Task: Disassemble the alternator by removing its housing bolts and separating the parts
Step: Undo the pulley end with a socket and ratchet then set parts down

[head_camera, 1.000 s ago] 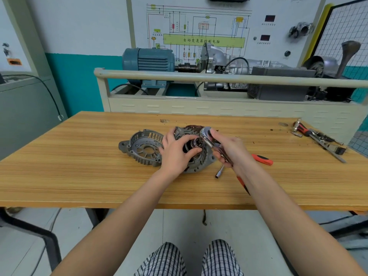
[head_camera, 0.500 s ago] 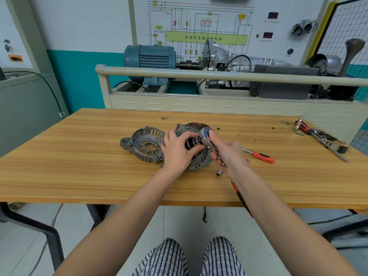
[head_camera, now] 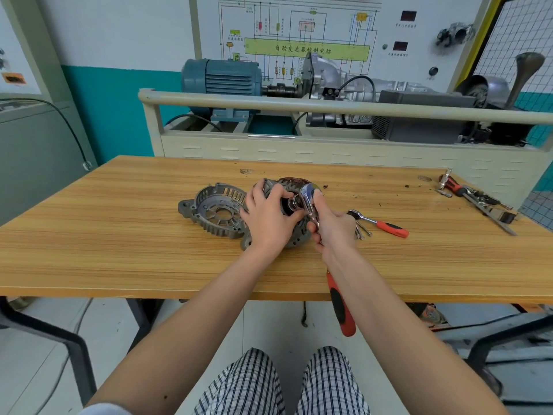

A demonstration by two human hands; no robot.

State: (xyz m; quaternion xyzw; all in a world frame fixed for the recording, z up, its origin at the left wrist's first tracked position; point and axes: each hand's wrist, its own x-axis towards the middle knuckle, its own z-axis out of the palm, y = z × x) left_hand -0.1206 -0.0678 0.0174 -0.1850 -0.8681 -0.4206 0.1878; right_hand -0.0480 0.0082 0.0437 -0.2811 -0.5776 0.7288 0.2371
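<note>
Left hand (head_camera: 270, 218) gripping the alternator (head_camera: 279, 215), right hand (head_camera: 335, 227) clutching the ratchet (head_camera: 311, 196); a slipped socket could spin the housing off the desk (head_camera: 119, 235).

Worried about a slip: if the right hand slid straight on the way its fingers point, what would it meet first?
Probably the alternator body, since the right hand already grips the ratchet on its centre; depth is unclear.

Grey alternator (head_camera: 294, 235), red-black ratchet (head_camera: 339, 304), tan table (head_camera: 119, 235).
</note>
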